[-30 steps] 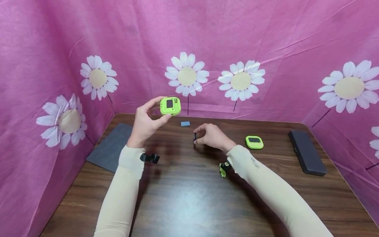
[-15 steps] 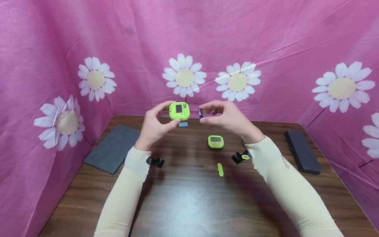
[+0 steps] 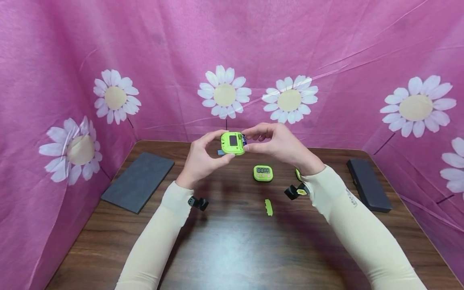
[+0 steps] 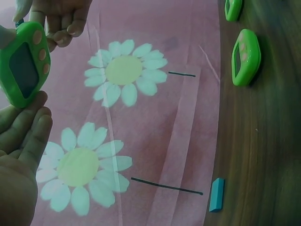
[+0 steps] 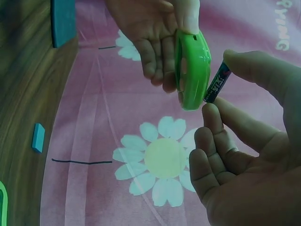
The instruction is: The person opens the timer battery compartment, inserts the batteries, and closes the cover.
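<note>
My left hand (image 3: 204,156) grips a lime-green digital timer (image 3: 233,143) by its left edge, its back turned up toward the head camera. In the left wrist view the timer's front (image 4: 24,69) shows a dark screen and pink buttons. Between thumb and fingertips my right hand (image 3: 280,145) pinches a small dark battery (image 5: 218,84) by its ends. The battery is right at the timer's right edge, beside the slot on its back. A narrow lime-green battery cover (image 3: 268,207) lies on the table below the hands.
A second green timer (image 3: 263,173) lies face up on the wooden table (image 3: 224,241), and another green one (image 3: 298,174) is mostly hidden by the right wrist. A blue block (image 3: 220,152) sits behind the held timer. A dark mat (image 3: 138,182) lies left, a black case (image 3: 369,185) right.
My right hand has lifted the battery from near the tabletop up to the timer's right edge. My left hand has moved the timer rightward and slightly down to meet it.
</note>
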`<state>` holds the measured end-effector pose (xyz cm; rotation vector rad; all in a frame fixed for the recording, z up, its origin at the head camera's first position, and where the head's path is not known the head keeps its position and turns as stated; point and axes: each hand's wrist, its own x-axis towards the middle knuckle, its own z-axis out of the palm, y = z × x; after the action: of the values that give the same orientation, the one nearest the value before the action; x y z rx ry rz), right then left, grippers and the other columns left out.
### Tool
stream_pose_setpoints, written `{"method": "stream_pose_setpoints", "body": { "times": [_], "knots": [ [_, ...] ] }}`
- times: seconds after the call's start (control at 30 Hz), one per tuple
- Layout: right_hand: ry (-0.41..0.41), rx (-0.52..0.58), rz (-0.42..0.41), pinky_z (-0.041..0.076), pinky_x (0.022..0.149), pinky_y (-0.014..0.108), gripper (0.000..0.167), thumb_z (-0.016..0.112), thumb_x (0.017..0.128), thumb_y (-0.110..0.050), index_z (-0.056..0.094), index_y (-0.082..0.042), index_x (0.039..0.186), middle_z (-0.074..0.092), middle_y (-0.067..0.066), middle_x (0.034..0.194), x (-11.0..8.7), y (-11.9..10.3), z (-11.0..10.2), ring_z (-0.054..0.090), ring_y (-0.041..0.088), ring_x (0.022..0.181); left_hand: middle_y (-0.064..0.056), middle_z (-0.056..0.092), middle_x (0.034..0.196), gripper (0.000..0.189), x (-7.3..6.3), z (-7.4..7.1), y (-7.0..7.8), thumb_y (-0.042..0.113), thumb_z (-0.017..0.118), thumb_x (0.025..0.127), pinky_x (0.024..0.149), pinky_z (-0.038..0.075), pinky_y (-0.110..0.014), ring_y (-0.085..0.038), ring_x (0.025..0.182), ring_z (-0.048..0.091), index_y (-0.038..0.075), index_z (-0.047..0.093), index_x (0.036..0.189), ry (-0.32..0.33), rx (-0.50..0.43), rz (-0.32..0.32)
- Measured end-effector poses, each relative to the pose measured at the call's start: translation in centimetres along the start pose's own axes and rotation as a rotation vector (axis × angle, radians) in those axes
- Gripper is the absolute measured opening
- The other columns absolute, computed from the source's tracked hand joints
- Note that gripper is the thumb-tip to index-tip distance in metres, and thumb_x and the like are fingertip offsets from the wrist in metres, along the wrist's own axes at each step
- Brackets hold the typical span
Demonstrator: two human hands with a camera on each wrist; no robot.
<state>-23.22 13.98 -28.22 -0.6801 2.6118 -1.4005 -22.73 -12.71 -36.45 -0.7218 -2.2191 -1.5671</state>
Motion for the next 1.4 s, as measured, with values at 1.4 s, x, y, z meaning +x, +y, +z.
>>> {"method": "stream_pose_setpoints", "body": {
  "times": [1.4],
  "knots": [
    [0.057,0.174,0.021,0.062,0.085,0.025,0.034,0.087,0.1,-0.028,0.083,-0.016,0.131,0.085,0.005,0.112,0.9,2.0,2.3,0.076,0.024,0.098,-0.005,0.082,0.13,0.065,0.0,0.2,0.1,0.019,0.1,0.082,0.109,0.057,-0.047,-0.02,0.124,0.074,0.014,0.076,0.142,0.025,0.017,0.063]
  ]
}}
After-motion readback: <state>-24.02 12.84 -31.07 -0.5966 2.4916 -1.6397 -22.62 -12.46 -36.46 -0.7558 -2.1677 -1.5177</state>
